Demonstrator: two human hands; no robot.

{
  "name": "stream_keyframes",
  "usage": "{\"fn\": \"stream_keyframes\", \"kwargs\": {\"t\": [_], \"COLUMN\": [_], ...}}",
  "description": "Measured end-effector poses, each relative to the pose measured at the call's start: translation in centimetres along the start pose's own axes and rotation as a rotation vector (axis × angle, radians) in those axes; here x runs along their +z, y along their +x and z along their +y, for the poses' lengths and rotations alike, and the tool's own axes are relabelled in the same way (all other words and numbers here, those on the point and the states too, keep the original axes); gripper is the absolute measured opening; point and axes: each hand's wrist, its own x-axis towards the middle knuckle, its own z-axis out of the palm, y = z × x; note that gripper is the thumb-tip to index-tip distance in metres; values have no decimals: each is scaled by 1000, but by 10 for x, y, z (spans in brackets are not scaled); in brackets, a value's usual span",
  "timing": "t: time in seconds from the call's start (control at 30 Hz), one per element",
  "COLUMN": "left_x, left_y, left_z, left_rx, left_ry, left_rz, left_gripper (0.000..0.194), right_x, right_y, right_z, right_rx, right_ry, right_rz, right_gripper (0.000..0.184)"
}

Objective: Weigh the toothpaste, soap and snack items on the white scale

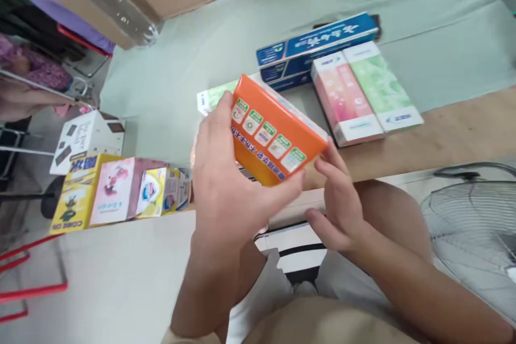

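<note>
An orange box [278, 134] with green and white labels is held tilted above the table's near edge. My left hand [226, 183] wraps round its left and lower side, thumb on top. My right hand [342, 199] pinches its lower right corner with the fingertips. Behind the orange box a pale green box [212, 98] lies partly hidden on the table.
On the pale green tablecloth [169, 80] lie a long blue box [318, 45], a pink box [344, 99] and a light green box [381, 86]. Yellow and pink cartons [116, 191] stand at the left. A clear bottle [108, 2] lies at back left. A fan guard [475, 236] sits at right.
</note>
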Motion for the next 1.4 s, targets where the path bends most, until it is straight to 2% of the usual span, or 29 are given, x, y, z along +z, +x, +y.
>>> {"fn": "stream_keyframes", "kwargs": {"t": [0.1,0.2,0.3,0.47,0.6,0.7,0.87,1.0,1.2,1.4], "left_x": [-4,2,9,15,17,15,11,10,5,5], "left_y": [-4,3,11,16,8,-1,-8,-7,-1,-1], "left_z": [-33,-50,-58,-69,-80,-91,-103,-103,-101,-95], "left_rx": [-68,-132,-192,-233,-176,-116,-66,-103,-62,-109], "left_ry": [62,119,136,133,106,86,89,136,58,101], "left_rz": [52,65,33,11,31,99,199,174,225,215], "left_gripper": [90,85,83,86,90,88,74,65,32,39], "right_x": [30,48,54,55,53,49,44,43,43,42], "right_y": [16,30,38,43,40,36,32,32,34,34], "right_z": [-2,8,18,22,24,25,26,28,28,27], "right_rx": [-170,-155,-119,-15,29,60,66,83,156,183], "right_ry": [-37,-55,-44,-34,-3,-8,-45,-68,-5,-84], "right_rz": [-134,-144,-129,-141,-173,-185,-179,-158,-201,-160], "right_gripper": [80,78,71,63,64,64,64,63,69,67]}}
